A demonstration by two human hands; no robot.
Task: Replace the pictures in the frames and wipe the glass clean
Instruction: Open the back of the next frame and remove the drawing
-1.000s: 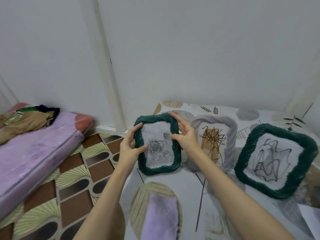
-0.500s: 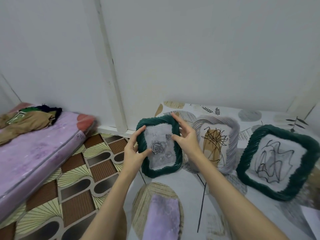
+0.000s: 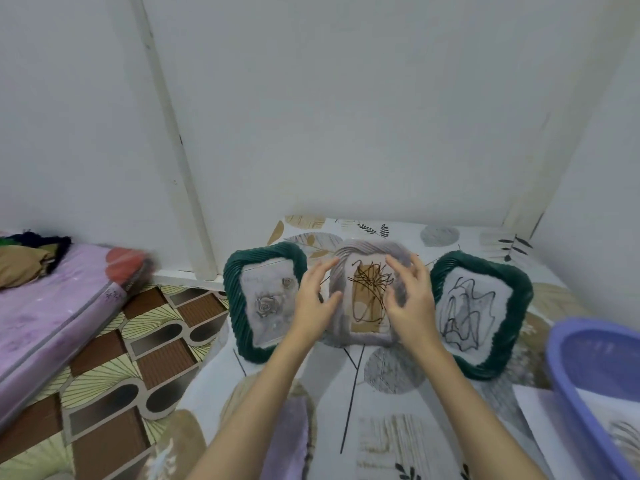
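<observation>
Three picture frames lean against the white wall on a patterned table. The left green frame [image 3: 262,298] holds a grey rose picture and stands free of my hands. The middle grey frame [image 3: 369,292] shows a black scribble on tan. My left hand [image 3: 314,299] hovers at its left edge with fingers spread, and my right hand [image 3: 409,299] at its right edge, also spread; whether they touch it is unclear. The right green frame [image 3: 479,310] holds a black line drawing. A purple cloth [image 3: 289,441] lies near the table's front.
A purple plastic basin [image 3: 595,382] stands at the right front of the table [image 3: 374,420]. A mattress with a purple sheet [image 3: 52,317] and folded clothes [image 3: 24,261] lies on the patterned floor to the left.
Both hands have let go of the left green frame, which now leans against the wall, and moved right to either side of the middle grey frame.
</observation>
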